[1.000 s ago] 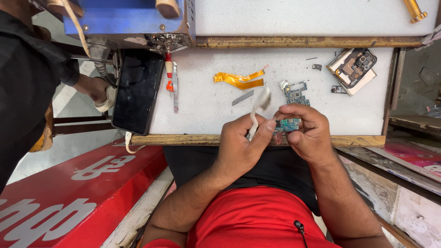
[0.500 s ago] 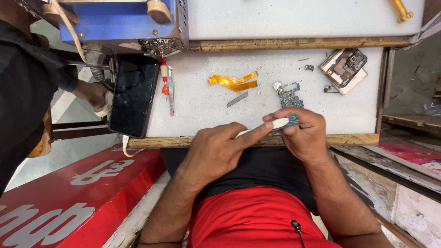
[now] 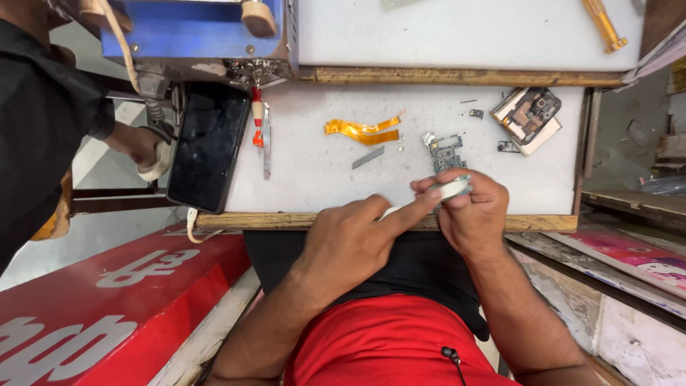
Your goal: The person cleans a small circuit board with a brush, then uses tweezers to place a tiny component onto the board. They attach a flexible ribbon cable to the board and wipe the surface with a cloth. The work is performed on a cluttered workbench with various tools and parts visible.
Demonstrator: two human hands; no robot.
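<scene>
While the person is sitting at the counter [image 3: 307, 182], head view, only view avail.: both hands are meeting at the near edge, right of centre.

Left hand [image 3: 350, 243]: index finger is stretching out along a white strip-like tool [image 3: 444, 190], other fingers are curling under. Thumb hidden, so exact grip on the tool can't be told.

Right hand [image 3: 473, 214]: fingertips are pinching a small circuit board [image 3: 464, 181], holding it just above the counter edge. The tool tip is lying across the board, touching it.

Step in hand (judgement): the tool is being worked against the held board, a rub or wipe by the look of it. The contact spot is too small to read.

Next move (judgement): calls for a steady pinch from the right hand and light pressure from the left, since the board is thin and sitting close to the counter edge.

Around, on the counter:
- second bare board [image 3: 446, 151], just beyond the hands
- orange flex ribbon [image 3: 363, 131] w/ a grey metal sliver [image 3: 368, 157] near it
- opened phone frame [image 3: 529, 116], far right
- dark-screened phone [image 3: 209, 146], left edge, overhanging
- red-handled tool [image 3: 257, 118] beside tweezers [image 3: 266, 143]

Upper shelf: yellow-handled screwdriver [image 3: 604, 25]; blue machine [image 3: 193, 32] at left.

Another person's hand [image 3: 143, 146], black sleeve, is gripping something pale at far left, well apart from the work.
</scene>
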